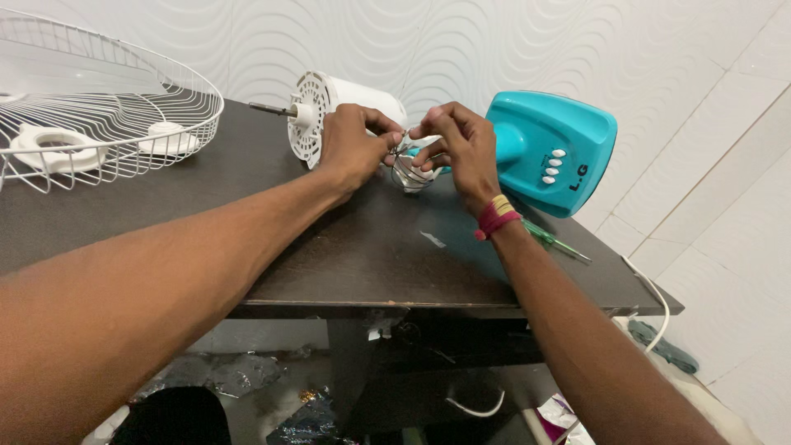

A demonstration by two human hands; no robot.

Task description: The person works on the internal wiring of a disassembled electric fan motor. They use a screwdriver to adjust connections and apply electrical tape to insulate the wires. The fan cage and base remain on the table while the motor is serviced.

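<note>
Two hands meet over a small metal wire clip (408, 169) at the neck of a dismantled table fan lying on the dark desk (346, 255). The left hand (353, 148) has its fingers (392, 138) curled and pinched on the clip's upper end; the right hand (455, 148) has its fingers (424, 132) bent close from the other side, pinching the same wire, so both are nearly closed with the clip between them. How the wire loops below the fingertips is hard to make out, since it is thin and partly covered by the knuckles.

Just behind the left fingers lies the white motor housing (329, 103), its shaft (268, 108) pointing away to the left. Just beyond the right fingers lies the teal fan base (552, 148) with a row of white push buttons (552, 165); its neck is hidden by the right hand. Near the right wrist, which wears a red and yellow thread band (496, 216), a green-handled screwdriver (556, 241) lies on the desk. Well apart to the left of the fingers sits a white wire fan guard (107, 99), cut off by the picture's edge. A white cable (651, 297) hangs off the desk's right corner.
</note>
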